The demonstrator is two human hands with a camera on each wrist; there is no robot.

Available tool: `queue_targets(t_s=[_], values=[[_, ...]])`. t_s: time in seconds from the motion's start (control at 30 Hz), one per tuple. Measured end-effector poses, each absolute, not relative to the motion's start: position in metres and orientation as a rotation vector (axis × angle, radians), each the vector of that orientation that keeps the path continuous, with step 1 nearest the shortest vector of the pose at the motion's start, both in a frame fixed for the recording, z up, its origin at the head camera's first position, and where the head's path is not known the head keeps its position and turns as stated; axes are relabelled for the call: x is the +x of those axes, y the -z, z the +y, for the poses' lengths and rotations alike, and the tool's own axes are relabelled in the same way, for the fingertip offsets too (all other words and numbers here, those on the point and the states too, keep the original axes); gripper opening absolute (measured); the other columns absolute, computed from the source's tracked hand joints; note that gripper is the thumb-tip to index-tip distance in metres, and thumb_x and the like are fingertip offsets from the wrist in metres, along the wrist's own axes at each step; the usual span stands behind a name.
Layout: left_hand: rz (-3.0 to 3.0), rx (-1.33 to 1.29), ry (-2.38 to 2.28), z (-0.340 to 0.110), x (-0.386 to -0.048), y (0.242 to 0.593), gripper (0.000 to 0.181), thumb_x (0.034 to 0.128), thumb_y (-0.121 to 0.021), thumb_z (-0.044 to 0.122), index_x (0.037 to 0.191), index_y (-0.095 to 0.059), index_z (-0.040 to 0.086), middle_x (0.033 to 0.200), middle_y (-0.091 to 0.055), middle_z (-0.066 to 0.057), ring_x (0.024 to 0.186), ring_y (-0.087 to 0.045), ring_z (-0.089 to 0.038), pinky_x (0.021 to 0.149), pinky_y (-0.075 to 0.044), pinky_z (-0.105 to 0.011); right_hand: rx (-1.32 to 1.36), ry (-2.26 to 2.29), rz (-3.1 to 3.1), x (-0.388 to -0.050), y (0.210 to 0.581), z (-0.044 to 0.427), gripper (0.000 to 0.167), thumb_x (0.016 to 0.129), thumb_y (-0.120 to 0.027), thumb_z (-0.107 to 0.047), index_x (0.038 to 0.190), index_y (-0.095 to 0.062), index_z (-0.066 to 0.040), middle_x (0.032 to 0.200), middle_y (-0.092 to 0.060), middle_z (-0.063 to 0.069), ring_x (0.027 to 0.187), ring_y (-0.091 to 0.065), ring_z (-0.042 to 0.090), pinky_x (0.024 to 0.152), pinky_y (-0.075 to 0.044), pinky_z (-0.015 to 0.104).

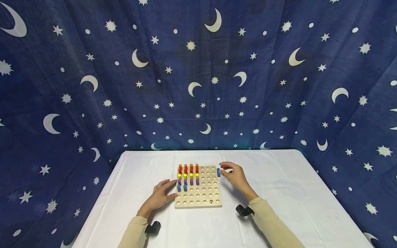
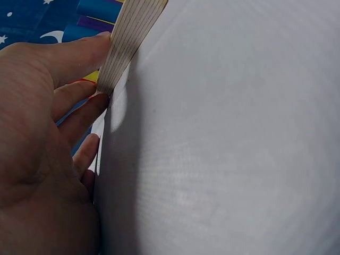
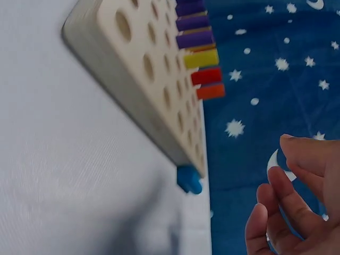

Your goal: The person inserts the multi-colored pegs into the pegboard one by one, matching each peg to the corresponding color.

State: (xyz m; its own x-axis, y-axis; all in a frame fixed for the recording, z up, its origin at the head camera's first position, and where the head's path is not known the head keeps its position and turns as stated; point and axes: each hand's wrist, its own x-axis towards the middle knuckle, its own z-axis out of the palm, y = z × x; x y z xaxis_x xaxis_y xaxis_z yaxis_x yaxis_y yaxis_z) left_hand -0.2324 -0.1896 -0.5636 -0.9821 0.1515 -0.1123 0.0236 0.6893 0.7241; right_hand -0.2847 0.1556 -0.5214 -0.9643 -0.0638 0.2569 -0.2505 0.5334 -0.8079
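A light wooden pegboard (image 1: 201, 203) lies on the white table. Rows of orange, red, yellow and purple pegs (image 1: 191, 182) stand in its left half, with two blue pegs (image 1: 185, 188) in front of them. At the board's left edge, my left hand (image 1: 159, 195) touches the wood with thumb and fingertips, its fingers fairly straight. My right hand (image 1: 234, 175) hovers by the right edge, near loose blue pegs (image 1: 218, 174) next to the board. In the right wrist view, a gap separates those relaxed fingers from the blue peg (image 3: 189, 179), and nothing is between them.
Bare holes (image 1: 210, 188) fill the board's right side and front rows. A white cloth covers the table (image 1: 263, 165). Behind it hangs a dark blue curtain (image 1: 198, 113) with moons and stars. Black wrist devices (image 1: 244, 210) sit on both sleeves.
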Motion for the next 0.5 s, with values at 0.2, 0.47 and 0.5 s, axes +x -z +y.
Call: queue_targets(t_s=[0.2,0.47,0.5], values=[[2.734,0.140,-1.155,-0.190,-0.233,0.565,0.062,0.0841,-0.075,0.037,0.142,-0.053,0.027,0.155,-0.036,-0.017,0.143,-0.025,-0.045,0.110,-0.023,-0.073,0.261,-1.376,-2.600,-0.295,0.529,0.162,0.031,0.082,-0.078,-0.010,0.112,-0.072,-0.008,0.100,-0.074,0.011,0.094,-0.067,0.027,0.081,-0.053,0.040],[2.735,0.139,-1.152,-0.190,-0.232,0.564,0.062,0.0839,-0.075,0.037,0.142,-0.053,0.027,0.155,-0.035,-0.017,0.143,-0.025,-0.045,0.110,-0.023,-0.073,0.227,-1.305,-2.706,-0.313,0.546,0.168,0.034,0.082,-0.080,-0.015,0.115,-0.073,-0.012,0.101,-0.072,0.008,0.094,-0.065,0.024,0.084,-0.052,0.040],[2.735,0.139,-1.151,-0.190,-0.232,0.564,0.063,0.0840,-0.075,0.037,0.142,-0.053,0.027,0.155,-0.035,-0.017,0.144,-0.025,-0.044,0.110,-0.023,-0.072,0.233,-1.300,-2.713,-0.315,0.548,0.168,0.034,0.081,-0.080,-0.015,0.114,-0.073,-0.012,0.101,-0.072,0.008,0.094,-0.064,0.024,0.084,-0.052,0.040]])
